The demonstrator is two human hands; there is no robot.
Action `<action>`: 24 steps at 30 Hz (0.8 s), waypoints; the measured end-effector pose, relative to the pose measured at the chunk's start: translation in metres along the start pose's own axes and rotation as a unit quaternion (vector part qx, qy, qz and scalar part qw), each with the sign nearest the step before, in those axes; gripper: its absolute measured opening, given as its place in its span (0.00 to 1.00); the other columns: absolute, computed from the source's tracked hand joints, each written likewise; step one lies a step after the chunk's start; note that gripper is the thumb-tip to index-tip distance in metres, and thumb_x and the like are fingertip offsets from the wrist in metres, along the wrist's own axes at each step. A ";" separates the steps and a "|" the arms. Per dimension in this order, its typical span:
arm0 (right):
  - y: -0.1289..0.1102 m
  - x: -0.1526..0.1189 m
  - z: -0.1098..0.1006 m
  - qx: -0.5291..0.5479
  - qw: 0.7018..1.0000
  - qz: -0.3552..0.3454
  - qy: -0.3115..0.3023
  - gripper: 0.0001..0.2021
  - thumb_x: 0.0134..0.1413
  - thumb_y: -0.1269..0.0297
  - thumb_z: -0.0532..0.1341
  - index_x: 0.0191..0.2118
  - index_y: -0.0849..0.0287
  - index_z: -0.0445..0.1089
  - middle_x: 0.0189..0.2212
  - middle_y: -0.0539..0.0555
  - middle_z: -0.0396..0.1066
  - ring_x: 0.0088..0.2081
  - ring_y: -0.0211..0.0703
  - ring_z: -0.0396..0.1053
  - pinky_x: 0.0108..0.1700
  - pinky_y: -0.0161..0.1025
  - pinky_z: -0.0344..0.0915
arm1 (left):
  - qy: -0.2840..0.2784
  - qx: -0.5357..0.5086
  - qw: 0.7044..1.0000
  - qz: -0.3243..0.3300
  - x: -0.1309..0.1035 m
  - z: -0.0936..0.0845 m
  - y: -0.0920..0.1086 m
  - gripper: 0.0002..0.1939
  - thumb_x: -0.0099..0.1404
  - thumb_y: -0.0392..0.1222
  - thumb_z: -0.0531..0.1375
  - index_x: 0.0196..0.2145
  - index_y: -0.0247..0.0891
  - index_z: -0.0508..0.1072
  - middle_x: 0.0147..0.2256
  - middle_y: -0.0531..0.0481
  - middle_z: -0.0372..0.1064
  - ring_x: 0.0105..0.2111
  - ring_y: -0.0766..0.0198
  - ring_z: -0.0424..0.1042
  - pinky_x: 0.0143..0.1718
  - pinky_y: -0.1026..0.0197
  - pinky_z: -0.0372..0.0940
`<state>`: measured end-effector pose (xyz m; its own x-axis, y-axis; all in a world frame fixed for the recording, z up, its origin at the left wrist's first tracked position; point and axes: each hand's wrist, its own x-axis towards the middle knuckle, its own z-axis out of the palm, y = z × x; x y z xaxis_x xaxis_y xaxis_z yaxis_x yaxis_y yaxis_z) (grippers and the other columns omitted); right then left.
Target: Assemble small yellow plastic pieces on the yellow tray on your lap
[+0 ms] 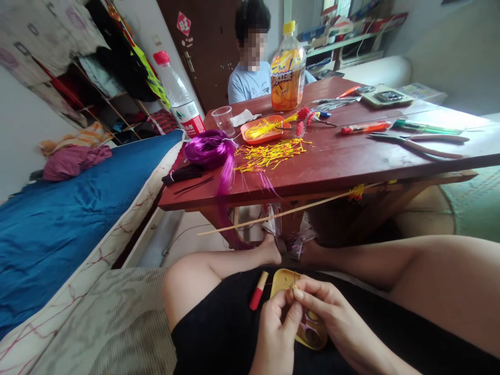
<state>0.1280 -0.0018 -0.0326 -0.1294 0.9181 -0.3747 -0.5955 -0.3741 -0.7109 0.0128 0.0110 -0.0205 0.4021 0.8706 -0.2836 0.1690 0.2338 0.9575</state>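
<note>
My left hand [279,323] and my right hand [324,307] meet above my lap, with the thumbs and forefingers of both closed in a pinch. Between the fingertips is a thin dark wire stem [294,279] with a tiny yellow bit on it; the fingers hide its lower end. Beneath the hands lies a yellow tray [279,280], partly covered by them, holding scissors [311,334] with pinkish handles. A small red and tan cylinder, like a thread spool [258,291], rests on the black cloth just left of the tray.
Ahead, the red-brown table [328,156] carries a purple fibre bundle [209,148], yellow stamens [269,154], an orange tray [255,139], pliers [417,143], a tea bottle [288,73] and a cup [223,121]. A thin stick [273,216] juts below its edge. Another person [250,78] sits opposite.
</note>
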 end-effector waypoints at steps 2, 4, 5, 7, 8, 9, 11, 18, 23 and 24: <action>0.004 -0.001 0.002 0.016 1.000 0.004 0.004 0.14 0.41 0.55 0.68 0.23 0.62 0.70 0.20 0.48 0.60 0.22 0.29 0.55 0.24 0.28 0.53 | 0.024 0.079 0.995 0.053 -0.002 -0.001 0.001 0.11 0.64 0.44 0.52 0.32 0.36 0.70 0.28 0.47 0.71 0.28 0.61 0.69 0.31 0.63 0.64; 0.005 -0.003 0.005 0.030 0.999 -0.004 0.015 0.14 0.39 0.55 0.69 0.23 0.62 0.70 0.21 0.48 0.61 0.25 0.31 0.57 0.27 0.28 0.56 | 0.068 0.176 0.971 0.147 -0.006 -0.001 0.001 0.09 0.64 0.39 0.52 0.28 0.37 0.68 0.27 0.47 0.70 0.29 0.62 0.69 0.31 0.64 0.63; 0.004 -0.003 0.008 0.038 0.999 -0.007 0.021 0.14 0.39 0.55 0.69 0.23 0.62 0.70 0.22 0.48 0.62 0.26 0.31 0.58 0.29 0.28 0.56 | 0.085 0.213 0.953 0.198 -0.007 -0.001 0.000 0.09 0.64 0.36 0.51 0.26 0.38 0.67 0.27 0.48 0.69 0.28 0.63 0.69 0.30 0.64 0.62; 0.003 -0.005 0.013 0.062 0.998 -0.006 0.030 0.13 0.39 0.57 0.69 0.24 0.61 0.72 0.22 0.48 0.63 0.27 0.31 0.58 0.30 0.28 0.57 | 0.111 0.261 0.916 0.283 -0.009 -0.002 -0.002 0.10 0.63 0.32 0.51 0.25 0.38 0.64 0.25 0.50 0.68 0.26 0.64 0.68 0.29 0.65 0.62; 0.002 -0.006 0.015 0.075 0.997 -0.003 0.032 0.12 0.38 0.57 0.70 0.24 0.61 0.72 0.23 0.49 0.63 0.27 0.32 0.59 0.31 0.28 0.57 | 0.124 0.277 0.901 0.310 -0.010 -0.002 -0.004 0.10 0.63 0.32 0.50 0.25 0.39 0.64 0.24 0.50 0.67 0.25 0.65 0.67 0.28 0.65 0.61; 0.001 -0.007 0.017 0.086 0.996 -0.001 0.033 0.11 0.38 0.58 0.70 0.25 0.61 0.73 0.23 0.49 0.64 0.27 0.32 0.59 0.32 0.29 0.58 | 0.130 0.288 0.890 0.328 -0.010 -0.002 -0.005 0.09 0.63 0.31 0.50 0.26 0.39 0.64 0.24 0.51 0.66 0.25 0.64 0.67 0.28 0.65 0.61; 0.000 -0.009 0.020 0.096 0.995 -0.001 0.032 0.11 0.37 0.59 0.70 0.24 0.61 0.74 0.23 0.49 0.65 0.28 0.33 0.59 0.34 0.29 0.58 | 0.138 0.303 0.877 0.346 -0.011 -0.002 -0.008 0.08 0.63 0.31 0.50 0.28 0.39 0.64 0.24 0.51 0.66 0.25 0.64 0.67 0.28 0.65 0.60; 0.002 -0.007 0.018 0.087 0.996 0.022 0.017 0.13 0.39 0.57 0.69 0.25 0.62 0.71 0.22 0.48 0.63 0.25 0.30 0.55 0.30 0.28 0.54 | 0.104 0.321 0.887 0.315 -0.008 -0.014 -0.002 0.09 0.64 0.31 0.50 0.27 0.39 0.63 0.25 0.51 0.66 0.26 0.64 0.67 0.27 0.65 0.61; 0.003 -0.008 0.013 0.035 0.998 0.042 0.015 0.18 0.40 0.52 0.68 0.22 0.64 0.66 0.16 0.43 0.51 0.20 0.27 0.42 0.22 0.28 0.41 | 0.108 0.403 0.846 0.333 -0.003 -0.024 -0.001 0.12 0.64 0.30 0.49 0.24 0.39 0.61 0.22 0.52 0.63 0.24 0.63 0.64 0.26 0.64 0.62; 0.003 -0.009 0.013 0.031 0.998 0.050 0.016 0.19 0.39 0.52 0.68 0.21 0.64 0.65 0.15 0.43 0.50 0.19 0.27 0.41 0.21 0.28 0.39 | 0.101 0.411 0.837 0.347 -0.003 -0.025 -0.002 0.12 0.64 0.30 0.48 0.24 0.39 0.61 0.21 0.51 0.64 0.24 0.63 0.64 0.26 0.63 0.62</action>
<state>0.1173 -0.0095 -0.0235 -0.1657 0.8718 -0.4610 -0.6289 -0.4535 -0.6315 -0.0108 0.0190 -0.0206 0.5143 0.7481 0.4193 0.5533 -0.6630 0.5042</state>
